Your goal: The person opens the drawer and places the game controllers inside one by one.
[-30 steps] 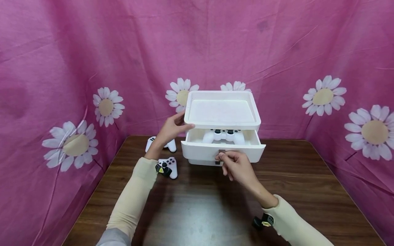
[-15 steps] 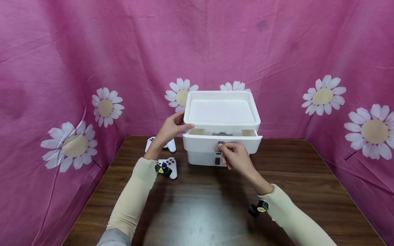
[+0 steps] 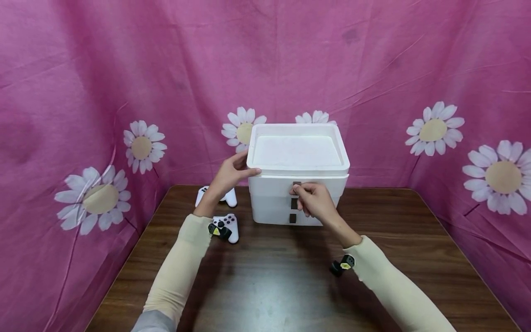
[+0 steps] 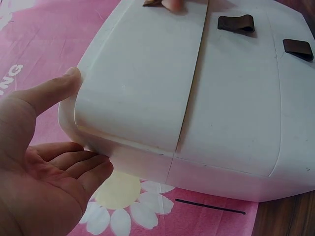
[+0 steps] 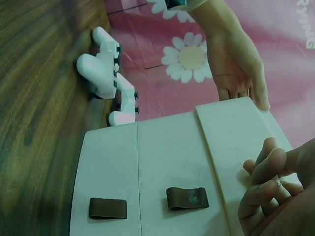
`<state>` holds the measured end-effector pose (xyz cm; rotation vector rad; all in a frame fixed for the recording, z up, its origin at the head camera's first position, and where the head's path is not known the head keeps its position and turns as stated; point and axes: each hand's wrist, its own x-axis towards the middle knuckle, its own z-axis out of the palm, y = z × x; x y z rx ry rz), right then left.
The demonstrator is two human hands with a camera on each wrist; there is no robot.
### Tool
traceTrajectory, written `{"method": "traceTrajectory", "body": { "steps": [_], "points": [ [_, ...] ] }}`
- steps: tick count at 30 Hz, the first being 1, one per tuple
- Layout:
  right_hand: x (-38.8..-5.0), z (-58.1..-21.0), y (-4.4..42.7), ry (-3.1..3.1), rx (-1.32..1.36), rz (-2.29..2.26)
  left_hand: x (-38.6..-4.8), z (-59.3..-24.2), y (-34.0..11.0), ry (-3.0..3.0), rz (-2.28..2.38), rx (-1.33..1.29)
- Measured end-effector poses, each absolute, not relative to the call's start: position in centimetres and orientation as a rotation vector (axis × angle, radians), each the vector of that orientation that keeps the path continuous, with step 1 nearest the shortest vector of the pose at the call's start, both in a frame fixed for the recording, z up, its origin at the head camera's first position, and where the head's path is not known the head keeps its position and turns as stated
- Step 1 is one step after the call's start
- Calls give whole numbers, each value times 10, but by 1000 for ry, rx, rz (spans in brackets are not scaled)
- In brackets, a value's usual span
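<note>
A white drawer unit (image 3: 269, 200) with a shallow tray top stands at the back of the table. My right hand (image 3: 317, 200) pinches the top drawer's brown pull tab (image 3: 297, 184); its curled fingers hide most of the tab. The front of the top drawer (image 4: 138, 64) stands slightly proud of the drawer below. At the unit's left front corner, my left hand (image 3: 230, 173) rests its thumb near the top rim. Its fairly straight fingers touch the side in the left wrist view. Two lower brown tabs, the middle tab (image 5: 187, 198) and bottom tab (image 5: 108, 208), hang free.
Left of the unit lie two white game controllers: a front controller (image 3: 231, 226) and a rear controller (image 3: 229, 198), partly hidden by my left arm. A pink cloth (image 3: 199, 69) with daisies surrounds the brown wooden table (image 3: 265, 286) at the back and sides.
My right hand has pushed the top drawer inward, from well out to nearly flush. The controller inside it has gone from sight. My left hand has stayed at the corner.
</note>
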<state>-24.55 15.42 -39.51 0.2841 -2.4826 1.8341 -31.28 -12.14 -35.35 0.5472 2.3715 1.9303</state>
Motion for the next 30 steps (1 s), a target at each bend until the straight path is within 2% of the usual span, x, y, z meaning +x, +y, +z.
{"method": "traceTrajectory", "body": {
  "steps": [8, 30],
  "points": [
    [-256, -392, 153, -2504, 241, 1845, -316, -355, -123, 2393, 1926, 528],
    [-251, -399, 158, -2532, 280, 1872, -312, -360, -121, 2373, 1955, 565]
  ]
}}
